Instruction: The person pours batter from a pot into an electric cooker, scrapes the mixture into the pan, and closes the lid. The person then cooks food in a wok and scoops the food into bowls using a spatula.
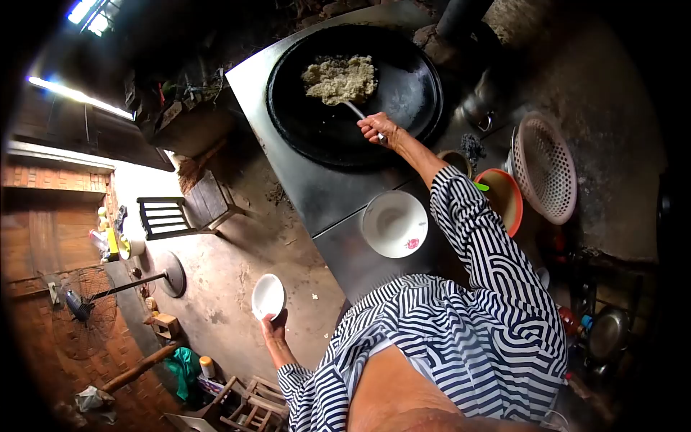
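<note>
My right hand [379, 129] is closed round the handle of a metal spatula [352, 109], whose head meets a pale, crumbly food heap [341, 79] in the large black wok [407, 93]. Held out at the left, over the floor, is a small white bowl [268, 296], its rim gripped by my left hand [273, 328]; the fingers are partly hidden behind it. A larger white bowl with a pink flower [394, 224] rests on the dark stove top [317, 194] between the wok and my body.
Right of my right arm are an orange-rimmed basin [509, 198], a pink perforated basket [545, 167] and a metal kettle [477, 111]. At the left stand a wooden chair [205, 204] and a standing fan [80, 306]. A low wooden stool [257, 409] is at the bottom.
</note>
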A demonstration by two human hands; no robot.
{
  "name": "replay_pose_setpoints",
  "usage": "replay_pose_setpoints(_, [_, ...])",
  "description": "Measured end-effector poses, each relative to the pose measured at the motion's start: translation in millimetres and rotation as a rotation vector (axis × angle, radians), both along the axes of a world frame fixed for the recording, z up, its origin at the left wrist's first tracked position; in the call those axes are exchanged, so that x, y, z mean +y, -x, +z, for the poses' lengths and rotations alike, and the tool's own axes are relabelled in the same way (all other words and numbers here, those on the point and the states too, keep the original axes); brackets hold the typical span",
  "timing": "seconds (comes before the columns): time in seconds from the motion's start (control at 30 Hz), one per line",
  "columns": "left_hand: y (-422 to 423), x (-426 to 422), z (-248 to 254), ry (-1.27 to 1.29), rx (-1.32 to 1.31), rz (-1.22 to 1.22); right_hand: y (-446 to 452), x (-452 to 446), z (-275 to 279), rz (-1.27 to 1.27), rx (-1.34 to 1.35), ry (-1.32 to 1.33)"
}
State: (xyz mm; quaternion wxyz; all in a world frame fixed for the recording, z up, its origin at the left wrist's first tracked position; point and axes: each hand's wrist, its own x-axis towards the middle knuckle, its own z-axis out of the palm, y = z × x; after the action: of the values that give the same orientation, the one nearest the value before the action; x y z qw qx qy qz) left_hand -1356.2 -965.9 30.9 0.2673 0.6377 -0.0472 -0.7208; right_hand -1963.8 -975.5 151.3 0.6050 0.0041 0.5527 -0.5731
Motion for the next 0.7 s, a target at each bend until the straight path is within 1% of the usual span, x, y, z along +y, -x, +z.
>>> replay_pose_setpoints(0.03, [1.4, -2.6, -2.0, 0.077, -0.006, -0.031, -0.2, 4.1, 1.9, 0.031, 0.135, -0.029])
replay_pose_setpoints(0.07, [11.3, -8.5, 14.1, 0.13, -0.03, -0.11, -5.1, 11.0, 10.8, 0.034, 0.136, -0.027])
replay_pose_setpoints(0.1, [9.8, -17.7, 14.1, 0.159, 0.002, -0.143, -10.2, 21.7, 20.8, 0.056, 0.241, -0.055])
replay_pose_setpoints(0.13, [18.4, -24.1, 26.5, 0.193, 0.013, -0.143, -14.9, 31.8, 29.9, 0.077, 0.346, -0.084])
replay_pose_setpoints(0.17, [26.0, -30.2, 39.9, 0.225, 0.024, -0.143, -19.9, 41.5, 38.6, 0.077, 0.349, -0.086])
replay_pose_setpoints(0.23, [41.6, -46.0, 58.4, 0.277, 0.143, -0.139, -28.4, 57.6, 52.6, 0.103, 0.507, -0.122])
replay_pose_setpoints(0.3, [77.7, -63.8, 85.8, 0.343, 0.171, -0.08, -30.0, 67.5, 56.4, 0.122, 0.556, -0.15])
replay_pose_setpoints(0.33, [91.8, -76.5, 88.0, 0.361, 0.194, -0.059, -31.9, 72.2, 59.3, 0.13, 0.605, -0.14])
replay_pose_setpoints(0.37, [104.3, -92.0, 86.7, 0.435, 0.27, -0.142, -34.3, 75.8, 62.1, 0.143, 0.651, -0.131])
replay_pose_setpoints(0.4, [117.2, -109.1, 88.2, 0.449, 0.31, -0.252, -34.4, 76.0, 69.0, 0.118, 0.635, -0.114])
replay_pose_setpoints(0.43, [145.9, -117.2, 112.9, 0.503, 0.323, -0.316, -32.4, 77.0, 73.5, 0.091, 0.562, -0.088])
replay_pose_setpoints(0.47, [172.2, -127.7, 123.5, 0.586, 0.375, -0.352, -34.4, 79.3, 82.7, 0.101, 0.595, -0.088])
replay_pose_setpoints(0.5, [178.9, -147.2, 97.5, 0.63, 0.434, -0.363, -37.3, 78.9, 91.5, 0.125, 0.62, -0.085])
replay_pose_setpoints(0.53, [193.4, -153.2, 109.9, 0.614, 0.451, -0.398, -35.2, 80.6, 95.6, 0.136, 0.645, -0.054])
replay_pose_setpoints(0.57, [210.1, -153.9, 127.0, 0.603, 0.417, -0.379, -33.6, 83.6, 97.3, 0.146, 0.663, -0.027])
replay_pose_setpoints(0.63, [221.9, -159.6, 137.4, 0.754, 0.355, -0.473, -32.4, 86.0, 106.8, 0.137, 0.538, -0.009])
replay_pose_setpoints(0.67, [228.6, -163.0, 143.0, 0.83, 0.32, -0.514, -35.1, 88.2, 113.8, 0.129, 0.539, -0.024])
replay_pose_setpoints(0.7, [229.0, -174.5, 141.7, 0.412, 0.433, -0.406, -35.4, 91.8, 118.6, 0.111, 0.545, -0.04])
